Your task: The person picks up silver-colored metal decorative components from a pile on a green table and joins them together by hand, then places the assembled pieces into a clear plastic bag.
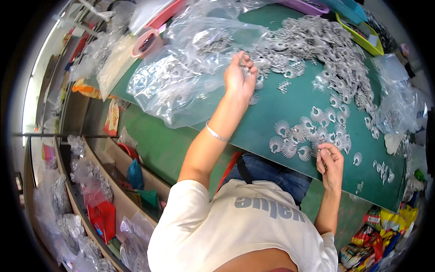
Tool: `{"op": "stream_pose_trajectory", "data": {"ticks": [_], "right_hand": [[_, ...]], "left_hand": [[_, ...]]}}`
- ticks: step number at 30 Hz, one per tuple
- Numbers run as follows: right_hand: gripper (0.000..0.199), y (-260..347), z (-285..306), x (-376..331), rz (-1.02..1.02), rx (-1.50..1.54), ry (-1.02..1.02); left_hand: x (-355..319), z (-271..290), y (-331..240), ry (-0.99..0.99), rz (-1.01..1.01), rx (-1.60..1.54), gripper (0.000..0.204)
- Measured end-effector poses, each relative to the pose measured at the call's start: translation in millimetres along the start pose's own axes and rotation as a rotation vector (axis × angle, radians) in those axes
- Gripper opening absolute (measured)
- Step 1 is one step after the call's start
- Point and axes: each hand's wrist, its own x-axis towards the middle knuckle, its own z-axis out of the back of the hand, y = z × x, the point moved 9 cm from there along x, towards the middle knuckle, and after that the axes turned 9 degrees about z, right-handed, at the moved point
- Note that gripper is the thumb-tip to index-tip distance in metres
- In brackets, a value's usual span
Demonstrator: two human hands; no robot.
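My left hand (240, 78) is raised over the far-left part of the green table, its fingers curled round a few silvery fan-shaped metal pieces (246, 71). Beside it lies a large transparent plastic bag (167, 90) with many similar pieces inside. Close to the table's near edge, my right hand (331, 167) has thumb and fingers pinched together at the border of a loose spread of round, toothed metal pieces (297, 133). What sits between those fingertips is too small to make out. Past both hands, a big heap of the same pieces (324, 45) covers the far right.
The green table (272, 102) has a lime-green tray (362, 36) and a blue tray (346, 10) at its far edge. A pink tub (147, 42) stands at the far left. Shelves with bagged parts (88, 181) flank the left side. Colourful packets (369, 235) lie at the lower right.
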Motion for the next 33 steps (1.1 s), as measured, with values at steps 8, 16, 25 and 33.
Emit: {"op": "stream_pose_trajectory", "data": {"ticks": [8, 16, 25, 33], "right_hand": [[0.021, -10, 3, 10, -0.195, 0.662, -0.332], [0.025, 40, -62, 115, 0.581, -0.892, 0.137], [0.011, 34, -80, 160, 0.703, -1.267, 0.12], [0.009, 64, -101, 83, 0.922, -1.149, 0.172]], "left_hand": [[-68, 42, 87, -0.04, 0.419, 0.269, 0.023], [-93, 51, 94, 0.09, 0.419, 0.454, 0.032], [-92, 55, 80, 0.13, 0.382, 0.482, 0.03], [-86, 40, 90, 0.1, 0.342, 0.647, 0.038]]}}
